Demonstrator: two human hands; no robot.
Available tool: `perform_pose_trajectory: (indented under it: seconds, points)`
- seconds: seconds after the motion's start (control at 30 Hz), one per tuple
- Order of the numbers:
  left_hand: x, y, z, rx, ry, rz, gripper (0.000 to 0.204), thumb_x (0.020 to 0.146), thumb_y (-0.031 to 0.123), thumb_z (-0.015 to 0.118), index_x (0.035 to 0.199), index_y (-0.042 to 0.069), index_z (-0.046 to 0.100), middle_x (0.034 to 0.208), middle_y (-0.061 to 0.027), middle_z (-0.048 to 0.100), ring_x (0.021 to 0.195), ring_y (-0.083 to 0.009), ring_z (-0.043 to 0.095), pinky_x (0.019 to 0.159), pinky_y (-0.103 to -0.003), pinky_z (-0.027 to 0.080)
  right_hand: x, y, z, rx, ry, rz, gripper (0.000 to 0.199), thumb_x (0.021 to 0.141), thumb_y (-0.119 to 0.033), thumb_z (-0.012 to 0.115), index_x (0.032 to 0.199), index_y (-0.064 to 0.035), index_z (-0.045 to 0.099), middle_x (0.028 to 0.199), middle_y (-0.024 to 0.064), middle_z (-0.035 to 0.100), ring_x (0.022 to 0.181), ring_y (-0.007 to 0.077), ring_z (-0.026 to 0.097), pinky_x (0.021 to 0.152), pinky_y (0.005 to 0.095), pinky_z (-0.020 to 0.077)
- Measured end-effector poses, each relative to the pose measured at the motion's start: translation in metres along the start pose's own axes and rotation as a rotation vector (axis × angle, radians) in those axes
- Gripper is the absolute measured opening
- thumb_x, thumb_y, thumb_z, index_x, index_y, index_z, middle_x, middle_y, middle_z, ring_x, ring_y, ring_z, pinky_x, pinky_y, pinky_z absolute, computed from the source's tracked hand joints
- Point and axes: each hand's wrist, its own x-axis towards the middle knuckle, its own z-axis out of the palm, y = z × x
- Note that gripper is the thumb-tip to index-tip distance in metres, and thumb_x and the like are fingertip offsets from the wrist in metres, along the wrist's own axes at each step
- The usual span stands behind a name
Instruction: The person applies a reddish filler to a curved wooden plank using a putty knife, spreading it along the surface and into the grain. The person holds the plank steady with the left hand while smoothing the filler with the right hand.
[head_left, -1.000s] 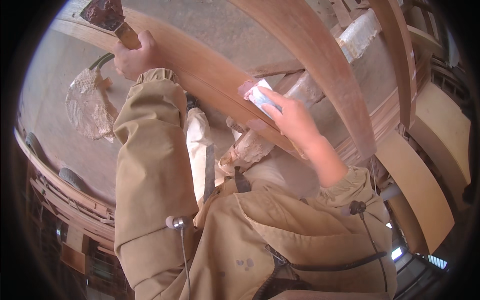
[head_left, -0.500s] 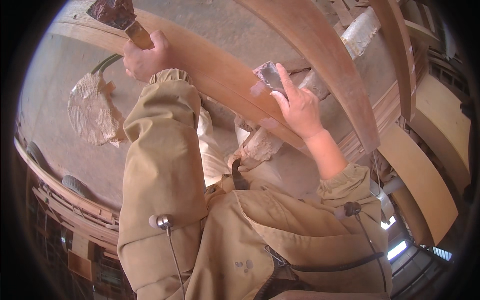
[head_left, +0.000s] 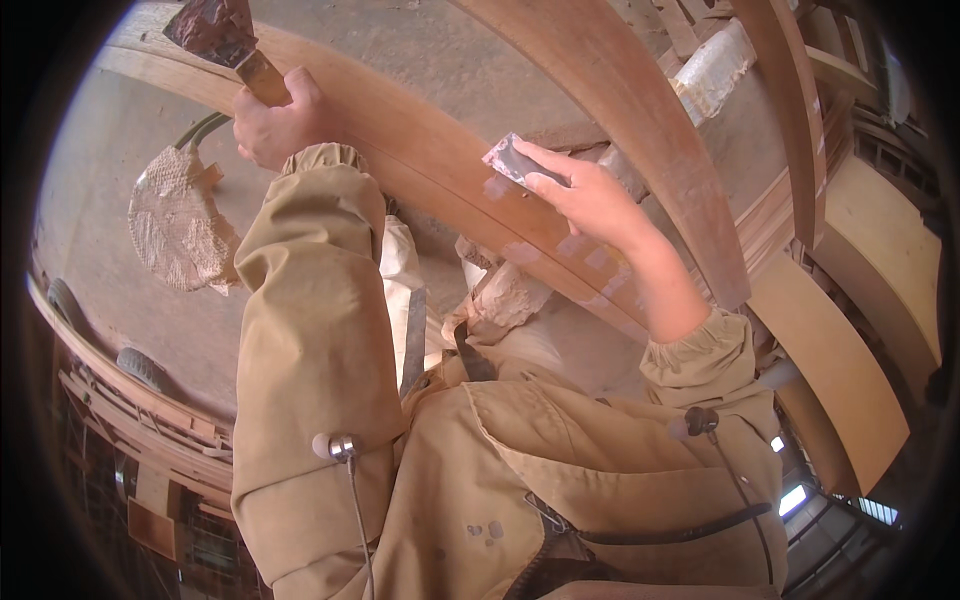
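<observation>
Scraper pinched in right hand against curved plank.

The scraper blade runs off the top edge, its handle buried in the left hand. The small pad is half covered by the right hand's fingers. The sleeve hides the beam below it.

A curved wooden plank is running from upper left to lower right. The left hand is sitting at its left part, gripping a putty knife; the right hand is resting further right, pinching a small scraper against it. A mesh bag is lying below-left.
</observation>
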Motion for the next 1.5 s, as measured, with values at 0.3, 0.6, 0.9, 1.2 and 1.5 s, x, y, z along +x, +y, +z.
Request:
perform_pose_trajectory:
  seconds: [0.3,0.6,0.9,1.2,1.5]
  points:
    - [0.002,-0.005,0.006,0.013,0.058,0.063,0.037,0.066,0.033,0.060,0.090,0.004,0.060,0.083,-0.0161,0.061,0.085,-0.0344,0.056,0.083,-0.045,0.041,-0.002,-0.020,-0.017,-0.029,-0.072,0.056,0.039,0.086,-0.027,0.053,0.125,-0.0222,0.055,0.100,0.0141,0.066,0.078,0.0250,0.063,0.074,0.0344,0.0478]
    - [0.002,-0.005,0.006,-0.008,0.054,0.040,0.037,0.065,0.032,0.060,0.092,0.006,0.061,0.084,-0.0154,0.060,0.086,-0.0343,0.055,0.087,-0.044,0.039,0.010,-0.022,-0.027,-0.014,-0.120,0.053,0.040,0.085,-0.027,0.053,0.124,-0.0256,0.056,0.090,0.0072,0.067,0.051,0.0179,0.055,0.058,0.0309,0.0475]
    - [0.000,-0.004,0.003,-0.017,0.033,0.010,0.032,0.065,0.030,0.060,0.087,0.007,0.061,0.081,-0.0130,0.061,0.084,-0.0320,0.055,0.086,-0.043,0.039,-0.009,-0.027,-0.011,-0.376,0.046,-0.099,0.037,0.083,-0.030,0.055,0.120,-0.0254,0.058,0.101,0.0129,0.065,0.087,0.0315,0.063,0.078,0.0399,0.0495]
    - [0.000,-0.004,0.001,-0.047,0.029,0.053,0.038,0.066,0.034,0.059,0.089,0.003,0.059,0.084,-0.0193,0.060,0.082,-0.0368,0.057,0.077,-0.046,0.043,-0.008,-0.003,0.063,-0.523,0.418,-0.343,0.038,0.085,-0.030,0.059,0.122,-0.0278,0.055,0.068,0.0129,0.059,0.060,0.0317,0.061,0.055,0.0425,0.0488]
    - [0.002,-0.004,-0.001,-0.054,0.004,0.025,0.035,0.065,0.033,0.059,0.086,0.006,0.060,0.081,-0.0172,0.059,0.085,-0.0356,0.055,0.079,-0.046,0.042,-0.017,-0.041,0.051,-0.441,0.256,-0.210,0.039,0.086,-0.023,0.056,0.124,-0.0146,0.052,0.078,0.0196,0.063,0.072,0.0382,0.061,0.067,0.0464,0.0485]
